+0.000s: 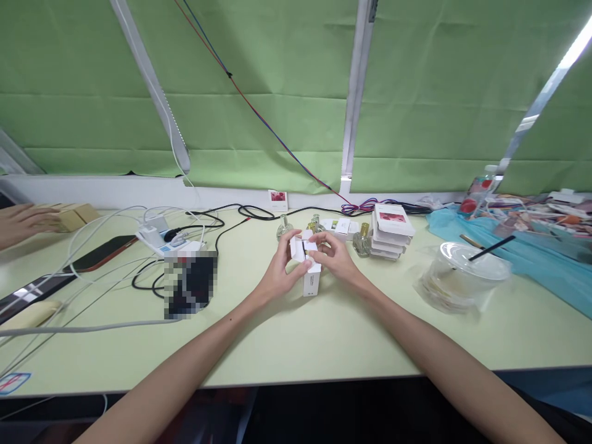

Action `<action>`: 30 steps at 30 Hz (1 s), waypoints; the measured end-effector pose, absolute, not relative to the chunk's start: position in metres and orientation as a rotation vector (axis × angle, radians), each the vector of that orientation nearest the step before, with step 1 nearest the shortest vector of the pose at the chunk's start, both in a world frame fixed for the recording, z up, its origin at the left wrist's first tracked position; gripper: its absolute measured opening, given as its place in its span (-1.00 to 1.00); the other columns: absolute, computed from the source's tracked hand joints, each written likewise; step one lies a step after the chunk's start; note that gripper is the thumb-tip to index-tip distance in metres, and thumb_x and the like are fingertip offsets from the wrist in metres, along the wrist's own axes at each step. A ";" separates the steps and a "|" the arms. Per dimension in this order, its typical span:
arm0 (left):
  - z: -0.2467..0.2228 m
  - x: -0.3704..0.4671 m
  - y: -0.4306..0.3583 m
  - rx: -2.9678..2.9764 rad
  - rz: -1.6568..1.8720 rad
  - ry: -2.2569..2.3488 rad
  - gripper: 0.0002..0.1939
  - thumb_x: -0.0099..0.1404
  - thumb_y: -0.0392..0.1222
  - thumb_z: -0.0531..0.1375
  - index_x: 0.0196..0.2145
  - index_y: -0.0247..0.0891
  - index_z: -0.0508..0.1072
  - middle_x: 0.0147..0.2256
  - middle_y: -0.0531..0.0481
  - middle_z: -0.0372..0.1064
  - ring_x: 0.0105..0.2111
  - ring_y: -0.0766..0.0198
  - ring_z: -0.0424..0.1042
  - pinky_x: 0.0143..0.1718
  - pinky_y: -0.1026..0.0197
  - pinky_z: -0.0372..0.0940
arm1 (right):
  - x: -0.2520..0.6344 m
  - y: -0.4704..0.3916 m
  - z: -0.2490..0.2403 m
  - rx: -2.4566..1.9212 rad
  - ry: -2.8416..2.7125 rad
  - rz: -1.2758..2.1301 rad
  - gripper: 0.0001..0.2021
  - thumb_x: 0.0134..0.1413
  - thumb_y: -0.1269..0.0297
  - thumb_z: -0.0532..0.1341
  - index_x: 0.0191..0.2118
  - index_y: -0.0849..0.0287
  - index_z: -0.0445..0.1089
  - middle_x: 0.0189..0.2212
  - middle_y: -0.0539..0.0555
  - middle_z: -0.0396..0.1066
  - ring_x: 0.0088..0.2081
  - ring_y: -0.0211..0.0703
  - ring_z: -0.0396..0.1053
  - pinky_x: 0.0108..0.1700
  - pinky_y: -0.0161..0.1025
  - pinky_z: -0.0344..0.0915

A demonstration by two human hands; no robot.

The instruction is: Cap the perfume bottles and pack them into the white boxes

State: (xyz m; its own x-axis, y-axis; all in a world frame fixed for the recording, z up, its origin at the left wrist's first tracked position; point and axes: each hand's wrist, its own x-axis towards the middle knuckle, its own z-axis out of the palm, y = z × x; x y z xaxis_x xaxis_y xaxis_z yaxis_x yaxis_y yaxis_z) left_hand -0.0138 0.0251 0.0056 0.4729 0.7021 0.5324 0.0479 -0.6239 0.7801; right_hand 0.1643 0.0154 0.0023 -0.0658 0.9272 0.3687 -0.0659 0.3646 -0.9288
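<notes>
A small white box [311, 284] stands upright on the pale green table, its top flaps folded out. My left hand [283, 266] grips its left side, with the thumb at the top opening. On the right side, my right hand [337, 256] holds the same box, its thumb and fingers at the flaps. Something dark and narrow shows in the opening, too small to make out. Glass bottles stand just behind, one [283, 228] to the left and one with a gold neck [362, 242] to the right.
Stacked white cartons [392, 229] stand right of the bottles. Further right are a lidded plastic cup [462, 277] with a black straw and blue cloth [531, 265]. Cables, a power strip [182, 248] and phones lie left. Another person's hand touches a yellow box [76, 216] at far left.
</notes>
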 end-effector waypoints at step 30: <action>0.007 -0.012 0.022 2.015 1.262 0.652 -0.41 0.30 0.03 0.30 0.18 -0.06 0.18 0.09 -0.14 0.24 -0.02 0.11 0.38 0.07 -0.02 0.32 | 0.157 0.011 0.004 -0.881 -1.314 1.030 -0.51 -0.19 0.01 0.45 -0.16 0.06 0.29 -0.24 -0.01 0.19 -0.37 -0.26 0.26 -0.55 -0.35 0.25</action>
